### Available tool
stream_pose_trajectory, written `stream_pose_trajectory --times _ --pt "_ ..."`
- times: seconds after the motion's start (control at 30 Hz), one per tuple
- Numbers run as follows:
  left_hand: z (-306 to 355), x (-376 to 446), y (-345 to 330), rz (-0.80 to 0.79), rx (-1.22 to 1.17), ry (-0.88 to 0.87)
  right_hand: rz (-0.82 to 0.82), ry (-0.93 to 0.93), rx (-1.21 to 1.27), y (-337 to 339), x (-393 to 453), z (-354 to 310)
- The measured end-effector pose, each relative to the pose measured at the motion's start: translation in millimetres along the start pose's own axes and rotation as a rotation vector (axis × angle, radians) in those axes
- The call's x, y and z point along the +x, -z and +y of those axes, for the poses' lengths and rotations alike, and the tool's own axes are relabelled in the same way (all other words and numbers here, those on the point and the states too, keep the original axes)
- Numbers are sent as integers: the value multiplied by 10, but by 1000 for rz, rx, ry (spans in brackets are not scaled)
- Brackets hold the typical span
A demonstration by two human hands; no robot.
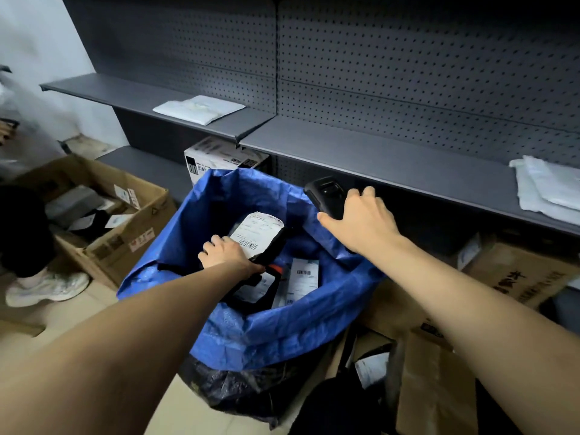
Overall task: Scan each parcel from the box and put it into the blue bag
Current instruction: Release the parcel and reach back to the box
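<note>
The open blue bag [282, 328] stands in the middle of the view. My left hand [224, 252] reaches into its mouth and grips a black parcel [270, 243] with a white barcode label facing up. Under it lie other labelled parcels [303, 277] inside the bag. My right hand [361, 222] holds a black handheld scanner [326, 194] over the bag's right rim, just in front of the shelf edge. A brown cardboard box [436, 381] with dark parcels sits at the lower right beside the bag.
A grey pegboard shelf unit [376, 158] runs behind the bag, with white mailers [199, 108] on it. Another open cardboard box [125, 227] of parcels stands at the left. A person's leg and white shoe [47, 287] are at the far left.
</note>
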State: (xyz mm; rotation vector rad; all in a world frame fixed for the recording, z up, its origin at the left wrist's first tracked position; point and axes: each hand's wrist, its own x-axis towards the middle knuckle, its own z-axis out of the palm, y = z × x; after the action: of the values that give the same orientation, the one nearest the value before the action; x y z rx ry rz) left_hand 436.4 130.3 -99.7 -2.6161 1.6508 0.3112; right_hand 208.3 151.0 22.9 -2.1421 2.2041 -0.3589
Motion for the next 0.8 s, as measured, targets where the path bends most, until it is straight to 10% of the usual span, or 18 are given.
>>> stream_pose_trajectory --times 0.8 --pt "443 1033 -971 -122 144 173 -295 111 96 -991 474 -136"
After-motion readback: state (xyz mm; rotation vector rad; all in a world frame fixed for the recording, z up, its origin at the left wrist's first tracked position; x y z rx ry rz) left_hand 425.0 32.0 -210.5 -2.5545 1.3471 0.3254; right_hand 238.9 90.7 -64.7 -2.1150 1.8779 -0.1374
